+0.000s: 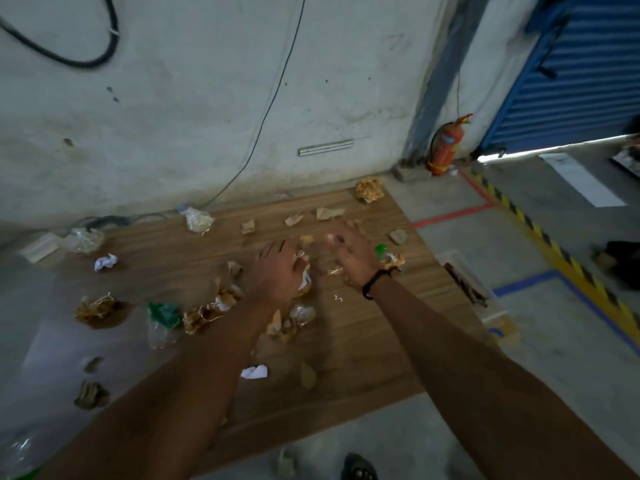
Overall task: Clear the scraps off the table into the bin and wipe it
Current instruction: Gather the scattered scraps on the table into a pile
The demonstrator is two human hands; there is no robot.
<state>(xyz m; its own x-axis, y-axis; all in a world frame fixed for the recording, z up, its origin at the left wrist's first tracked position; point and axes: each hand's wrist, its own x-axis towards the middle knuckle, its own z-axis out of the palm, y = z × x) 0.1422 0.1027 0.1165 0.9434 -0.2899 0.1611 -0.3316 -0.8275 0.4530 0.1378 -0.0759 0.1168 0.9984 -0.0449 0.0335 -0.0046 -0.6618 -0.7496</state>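
**Littered desk: gathering in hand, both hands at centre**

1. The desk (pixel 363 358): smooth, flat wood-grain laminate, standing against a rough plastered wall. Scraps are lying across it from the back row to the near edge. By the look of it the clearing is only beginning, and no wiping cloth is showing.

2. A pale open box (pixel 467 289) is sitting on the floor just beside the desk's right edge. Whether it is the bin, I cannot tell.

3. Your left hand (pixel 277 271) and right hand (pixel 351 254) are reaching side by side over the middle, palms down and fingers spread loose. They are gripping nothing I can make out. Blur is hiding whether they are touching the litter.

4. A crushed clear bottle (pixel 162 320) with a green label is lying to the left: light, springy, probably inclined to roll.

5. A golden-brown crumpled wad (pixel 370 189) is sitting at the far right corner, stiff and crinkly.

6. Clear film (pixel 325 263) is lying between your hands, glossy and likely slippery.

7. A white paper ball (pixel 106 262) is resting at the left, soft and tightly balled.

8. Tan torn chips (pixel 329 213) are lying along the back row, thin and flat.

Handling: you are likely doing best by cupping both hands and raking the central pile together. Be dragging flat along the laminate so the thin chips are not slipping underneath, and be lifting the bulky bottle separately.
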